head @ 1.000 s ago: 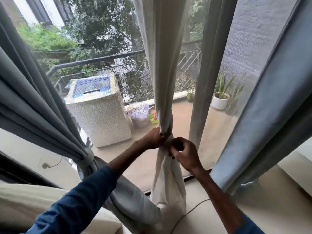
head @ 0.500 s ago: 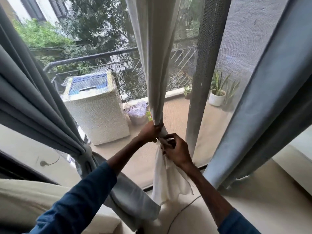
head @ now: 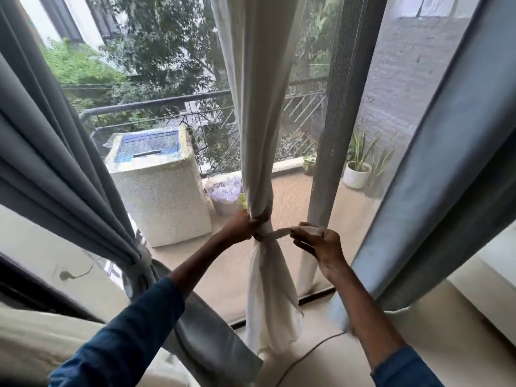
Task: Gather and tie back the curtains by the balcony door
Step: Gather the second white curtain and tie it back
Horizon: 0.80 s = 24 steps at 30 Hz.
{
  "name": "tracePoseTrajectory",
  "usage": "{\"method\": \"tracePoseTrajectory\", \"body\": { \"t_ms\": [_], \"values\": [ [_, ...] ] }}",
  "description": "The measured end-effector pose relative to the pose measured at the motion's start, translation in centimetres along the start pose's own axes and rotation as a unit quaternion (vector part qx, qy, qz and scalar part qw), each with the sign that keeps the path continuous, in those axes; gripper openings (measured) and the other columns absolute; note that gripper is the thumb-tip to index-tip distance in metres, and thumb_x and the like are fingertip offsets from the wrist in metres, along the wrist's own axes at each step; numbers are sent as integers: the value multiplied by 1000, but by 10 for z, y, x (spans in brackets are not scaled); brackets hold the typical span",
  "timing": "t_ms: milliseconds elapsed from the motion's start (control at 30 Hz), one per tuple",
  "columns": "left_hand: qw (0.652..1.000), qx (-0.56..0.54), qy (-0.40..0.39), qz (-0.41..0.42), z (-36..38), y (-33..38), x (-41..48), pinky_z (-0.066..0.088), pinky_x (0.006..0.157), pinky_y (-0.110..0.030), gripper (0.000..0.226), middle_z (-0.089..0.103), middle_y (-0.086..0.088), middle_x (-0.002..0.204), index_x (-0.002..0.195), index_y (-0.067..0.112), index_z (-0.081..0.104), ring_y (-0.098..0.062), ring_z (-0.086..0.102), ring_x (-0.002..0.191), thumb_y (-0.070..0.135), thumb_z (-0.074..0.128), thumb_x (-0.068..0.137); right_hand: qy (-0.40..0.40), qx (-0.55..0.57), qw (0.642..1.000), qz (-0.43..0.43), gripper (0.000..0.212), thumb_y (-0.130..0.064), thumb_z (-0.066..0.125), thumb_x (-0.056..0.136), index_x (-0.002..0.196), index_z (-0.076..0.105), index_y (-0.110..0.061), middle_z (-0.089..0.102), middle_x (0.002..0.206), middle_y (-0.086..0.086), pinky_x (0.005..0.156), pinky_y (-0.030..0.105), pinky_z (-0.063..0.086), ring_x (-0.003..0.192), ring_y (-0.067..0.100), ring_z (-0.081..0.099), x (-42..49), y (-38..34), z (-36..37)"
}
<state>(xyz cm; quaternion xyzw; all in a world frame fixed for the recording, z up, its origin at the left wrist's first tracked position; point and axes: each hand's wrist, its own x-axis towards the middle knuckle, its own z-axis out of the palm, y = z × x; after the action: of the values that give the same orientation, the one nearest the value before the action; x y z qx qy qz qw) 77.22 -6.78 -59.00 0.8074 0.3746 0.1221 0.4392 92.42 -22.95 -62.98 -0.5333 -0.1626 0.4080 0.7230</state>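
A cream curtain [head: 258, 107] hangs in the middle of the balcony door, bunched into a narrow neck at waist height. My left hand [head: 243, 226] grips that neck from the left. A cream tie strip [head: 277, 233] wraps the neck and runs right to my right hand [head: 318, 243], which is closed on its end and holds it taut. Below the neck the cloth flares out down to the floor. A grey curtain [head: 55, 169] on the left is gathered by a tie [head: 136, 263]. Another grey curtain [head: 446, 169] hangs loose on the right.
A dark door frame post [head: 339, 135] stands just right of the cream curtain. Outside on the balcony are a covered washing machine [head: 159, 185], a bucket [head: 224, 192], potted plants [head: 357, 169] and a railing [head: 156, 104]. A thin cable [head: 304, 356] lies on the floor.
My right hand has pulled away to the right from the bunched neck, drawing the tie strip out taut. The left hand stays gripping the neck. The view has tilted up slightly.
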Motion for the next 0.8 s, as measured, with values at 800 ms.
{"method": "tracePoseTrajectory", "body": {
  "t_ms": [800],
  "values": [
    [996, 66, -50, 36, -13, 2, 8, 38, 50, -11, 48, 54, -1, 67, 83, 6, 53, -14, 51, 61, 37, 26, 108, -120, -640, 707, -274, 32, -41, 50, 92, 110, 75, -31, 75, 98, 3, 72, 39, 52, 91, 32, 67, 15, -14, 58]
  ]
}}
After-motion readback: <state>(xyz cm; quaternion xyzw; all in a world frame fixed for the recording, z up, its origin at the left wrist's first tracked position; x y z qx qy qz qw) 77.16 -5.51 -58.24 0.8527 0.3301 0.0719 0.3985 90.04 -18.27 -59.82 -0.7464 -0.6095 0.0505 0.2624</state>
